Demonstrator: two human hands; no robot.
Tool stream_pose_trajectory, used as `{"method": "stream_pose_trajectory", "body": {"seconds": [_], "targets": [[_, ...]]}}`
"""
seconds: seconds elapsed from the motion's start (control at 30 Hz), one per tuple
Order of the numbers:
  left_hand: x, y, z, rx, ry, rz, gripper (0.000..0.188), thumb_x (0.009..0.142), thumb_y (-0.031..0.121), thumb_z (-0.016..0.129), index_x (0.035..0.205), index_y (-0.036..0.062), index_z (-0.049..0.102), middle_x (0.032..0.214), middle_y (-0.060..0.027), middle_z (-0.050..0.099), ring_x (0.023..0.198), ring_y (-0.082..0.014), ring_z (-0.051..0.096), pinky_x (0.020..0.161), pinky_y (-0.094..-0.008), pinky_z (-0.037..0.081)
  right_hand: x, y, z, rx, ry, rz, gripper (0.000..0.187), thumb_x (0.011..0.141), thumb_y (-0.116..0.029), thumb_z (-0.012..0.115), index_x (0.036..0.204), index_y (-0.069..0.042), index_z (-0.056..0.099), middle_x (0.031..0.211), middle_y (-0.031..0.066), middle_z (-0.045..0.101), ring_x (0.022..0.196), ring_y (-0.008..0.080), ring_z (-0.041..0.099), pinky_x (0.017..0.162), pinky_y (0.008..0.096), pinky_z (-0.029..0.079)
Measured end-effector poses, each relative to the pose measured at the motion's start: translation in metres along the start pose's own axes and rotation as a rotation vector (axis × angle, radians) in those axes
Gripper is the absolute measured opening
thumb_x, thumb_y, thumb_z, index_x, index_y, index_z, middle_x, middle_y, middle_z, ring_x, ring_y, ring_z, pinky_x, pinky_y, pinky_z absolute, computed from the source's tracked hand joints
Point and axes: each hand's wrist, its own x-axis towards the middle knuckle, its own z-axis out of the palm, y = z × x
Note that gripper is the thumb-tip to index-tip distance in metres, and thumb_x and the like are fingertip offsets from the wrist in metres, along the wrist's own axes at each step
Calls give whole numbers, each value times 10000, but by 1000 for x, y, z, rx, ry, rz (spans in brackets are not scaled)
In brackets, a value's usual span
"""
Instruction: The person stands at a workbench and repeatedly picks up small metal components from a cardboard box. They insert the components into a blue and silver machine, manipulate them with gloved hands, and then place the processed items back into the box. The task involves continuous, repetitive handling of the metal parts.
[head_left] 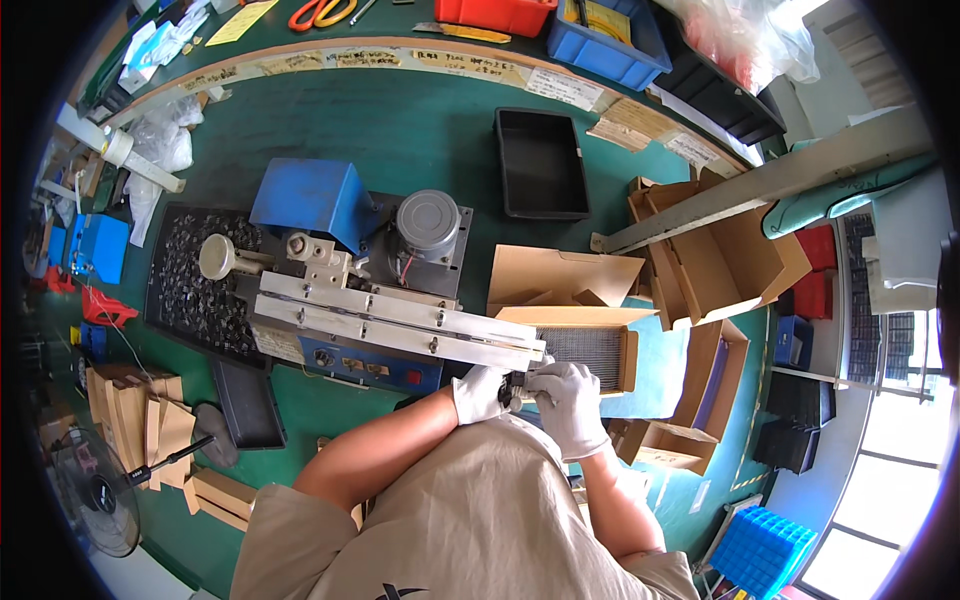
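- Across the green bench [420, 110], I see a machine [345, 296] with a blue housing [305, 200], its long metal rail [440, 342] slanting toward the hands.
- Just right of the rail's end, an open cardboard box [628, 362] holds close grey rows.
- Farther back lies a black tray [540, 165].
- Left hand [480, 393] and right hand [568, 402], white-gloved, sit close together below the rail's end; I cannot tell whether either grips.
- Between them I make out a small dark piece [516, 381], partly hidden.

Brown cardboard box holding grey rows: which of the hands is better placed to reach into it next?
Likely the white-gloved right hand: it is nearer the brown cardboard box, while the white-gloved left hand is farther left, beside the long silver metal rail.
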Motion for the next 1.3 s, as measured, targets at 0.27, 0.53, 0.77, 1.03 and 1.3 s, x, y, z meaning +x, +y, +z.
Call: {"method": "stream_pose_trajectory", "body": {"seconds": [0.27, 0.53, 0.77, 1.03, 1.3], "targets": [[-11, 8, 31, 183, 36, -14, 300, 1016, 394, 552, 1153, 170, 697, 990, 27, 697, 710, -63, 592, 474, -203, 399, 1, -7, -7, -120, -144, 23, 125, 762, -50, 701, 869, -97, 748, 933, 79, 698, 905, 311, 622, 812, 438, 496], [-5, 4, -2, -103, -111, -6, 465, 1043, 426, 460, 1351, 92, 562, 1232, -113, 679, 1089, -274, 685, 644, -330, 600, 3, 0, -24, 545, 138, 247, 204, 851, 56, 708, 1031, -31, 746, 998, 84, 697, 897, 178, 635, 825, 291, 523], [-20, 12, 26, -201, -148, -8, 452, 1041, 390, 482, 1346, 66, 557, 1307, -135, 649, 1199, -346, 641, 988, -470, 536, 23, -6, -21, 358, 297, 65, 262, 834, 92, 695, 1057, -36, 748, 948, 69, 686, 846, 181, 640, 791, 288, 521], [-8, -4, -1, -248, -137, 8, 416, 1039, 351, 486, 1337, 70, 556, 1278, -143, 647, 1174, -313, 634, 1024, -496, 512, 35, -26, -20, 267, 253, -12, 328, 813, 62, 722, 1118, -58, 743, 928, 93, 691, 832, 203, 666, 762, 318, 535], [-27, 5, 24, -91, -161, 67, 378, 1026, 332, 522, 1307, 85, 572, 1238, -97, 647, 1127, -232, 635, 973, -410, 528, 9, -19, -21, 153, 240, -32, 348, 749, -91, 791, 1089, -90, 719, 981, 125, 680, 949, 326, 645, 830, 420, 515]]}}
